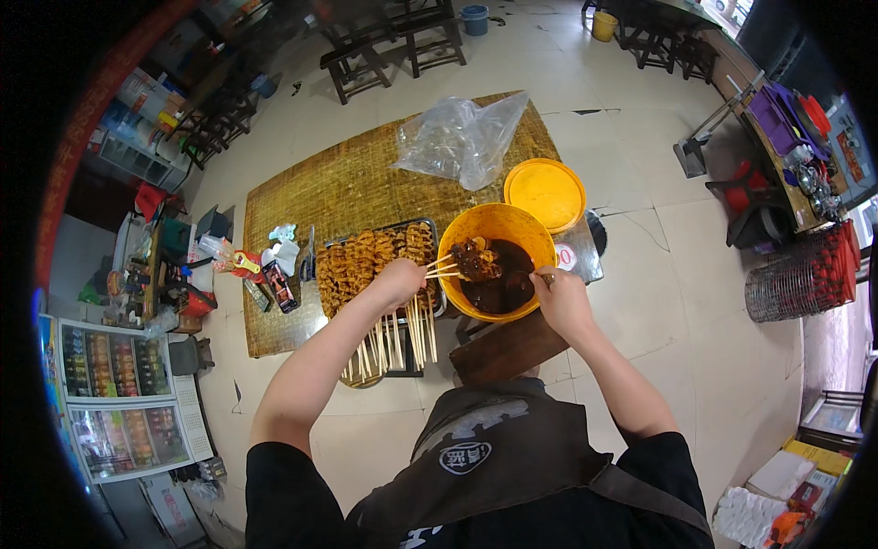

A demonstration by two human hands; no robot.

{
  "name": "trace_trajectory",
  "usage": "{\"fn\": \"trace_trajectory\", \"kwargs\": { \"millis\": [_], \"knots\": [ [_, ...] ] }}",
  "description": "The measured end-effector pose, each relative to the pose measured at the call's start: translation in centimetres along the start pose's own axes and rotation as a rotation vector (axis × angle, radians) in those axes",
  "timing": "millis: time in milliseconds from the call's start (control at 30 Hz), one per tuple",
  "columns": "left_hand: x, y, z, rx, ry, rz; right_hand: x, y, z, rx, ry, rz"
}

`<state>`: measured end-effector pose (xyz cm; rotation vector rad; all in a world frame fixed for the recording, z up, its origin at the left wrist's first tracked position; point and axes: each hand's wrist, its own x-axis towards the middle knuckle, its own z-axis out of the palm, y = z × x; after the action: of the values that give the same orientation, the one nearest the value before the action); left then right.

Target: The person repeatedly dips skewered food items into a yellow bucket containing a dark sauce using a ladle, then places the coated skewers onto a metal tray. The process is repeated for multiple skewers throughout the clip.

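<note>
My left hand [402, 281] grips the wooden sticks of several skewers, whose sauce-coated food [475, 261] is over the dark sauce [504, 295] inside a yellow plastic bucket [453, 230]. At the bucket's right rim, my right hand [561, 291] is closed on a thin handle; its lower end is hard to make out in the sauce. Left of the bucket, a dark tray [435, 230] holds many rows of browned, folded food on skewers [363, 257], their bare sticks [411, 336] pointing towards me over the table edge.
A woven-patterned table [302, 185] carries a clear plastic bag [456, 141], a yellow lid [545, 194], scissors [309, 257], a phone [280, 286] and a remote control [256, 295]. A wooden bench [507, 350] stands at the near edge. Stools [357, 65] stand beyond the table.
</note>
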<state>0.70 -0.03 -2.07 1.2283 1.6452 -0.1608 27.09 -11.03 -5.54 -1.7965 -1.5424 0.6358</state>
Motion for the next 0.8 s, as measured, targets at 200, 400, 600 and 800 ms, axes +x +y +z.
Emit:
{"fn": "trace_trajectory", "kwargs": {
  "millis": [200,400,600,800],
  "knots": [
    [0.7,-0.2,-0.3,0.553,0.235,0.325,0.8,1.1,3.6,0.062,-0.006,0.190],
    [1.3,-0.1,-1.0,0.525,0.237,0.284,0.6,0.9,3.9,0.520,-0.085,0.485],
    [2.7,-1.4,-1.5,0.414,0.200,0.260,0.2,1.9,0.8,0.778,0.001,0.564],
    [1.3,-0.9,-1.1,-0.329,-0.144,-0.126,-0.7,-2.0,-4.1,0.738,0.066,0.476]
  ]
}}
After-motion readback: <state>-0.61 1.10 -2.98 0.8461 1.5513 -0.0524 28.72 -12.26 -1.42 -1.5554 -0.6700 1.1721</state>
